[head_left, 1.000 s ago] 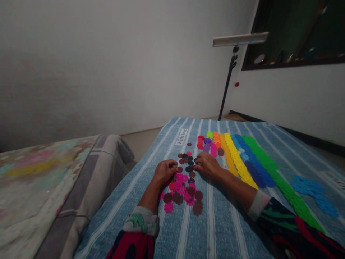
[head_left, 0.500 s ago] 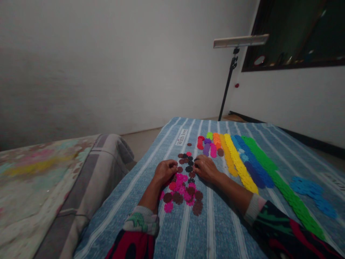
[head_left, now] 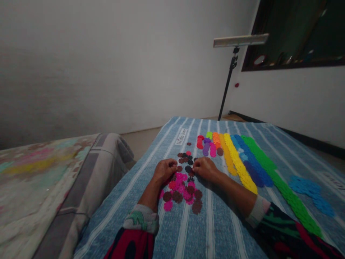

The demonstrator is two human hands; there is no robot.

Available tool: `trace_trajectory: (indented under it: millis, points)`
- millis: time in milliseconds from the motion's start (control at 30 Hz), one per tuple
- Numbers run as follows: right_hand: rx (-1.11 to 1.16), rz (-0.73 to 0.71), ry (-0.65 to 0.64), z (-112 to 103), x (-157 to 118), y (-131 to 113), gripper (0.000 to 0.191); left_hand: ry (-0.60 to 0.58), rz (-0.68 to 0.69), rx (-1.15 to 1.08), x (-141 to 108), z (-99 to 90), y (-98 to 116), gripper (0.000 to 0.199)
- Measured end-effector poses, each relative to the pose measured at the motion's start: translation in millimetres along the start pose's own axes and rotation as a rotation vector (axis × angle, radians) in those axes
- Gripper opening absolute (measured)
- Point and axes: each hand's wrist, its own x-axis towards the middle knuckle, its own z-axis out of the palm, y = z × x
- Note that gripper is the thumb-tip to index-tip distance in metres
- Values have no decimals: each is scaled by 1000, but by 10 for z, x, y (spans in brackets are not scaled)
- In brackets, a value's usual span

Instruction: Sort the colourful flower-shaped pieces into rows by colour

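Note:
My left hand (head_left: 165, 170) is at the left side of a loose pile of small notched discs, its thumb and forefinger pinched together. A brown disc (head_left: 179, 168) sits right at its fingertips; whether it is gripped I cannot tell. Across the pile, my right hand (head_left: 206, 168) has its fingers closed beside black discs (head_left: 188, 169); anything between them is too small to make out. Pink discs (head_left: 178, 184) and larger-looking brown discs (head_left: 196, 206) spread nearer to me. More brown and black discs (head_left: 184, 160) lie just beyond the hands.
A blue striped cloth (head_left: 129, 219) covers the surface. To the right lie rows of yellow (head_left: 239, 163), blue (head_left: 262, 172) and green discs (head_left: 285, 194), with short coloured groups (head_left: 206, 147) farther back. A grey-covered surface (head_left: 78, 187) stands left; a lamp stand (head_left: 228, 84) rises behind.
My right hand has shifted slightly left and down, closer to the black discs. My left hand stays almost in place beside the brown disc.

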Motion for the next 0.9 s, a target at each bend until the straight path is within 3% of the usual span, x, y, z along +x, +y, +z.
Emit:
trace_trajectory:
  millis: [467, 667, 900]
  points:
    - [-81, 70, -104, -52, -15, -110, 14, -6, 0, 11, -19, 21, 18, 28]
    - [-172, 80, -98, -65, -85, -235, 22, -9, 8, 8, -15, 24, 15, 29]
    - [-202, 110, -83, -45, -87, -303, 19, -5, 19, 66, -21, -1, 60, 28]
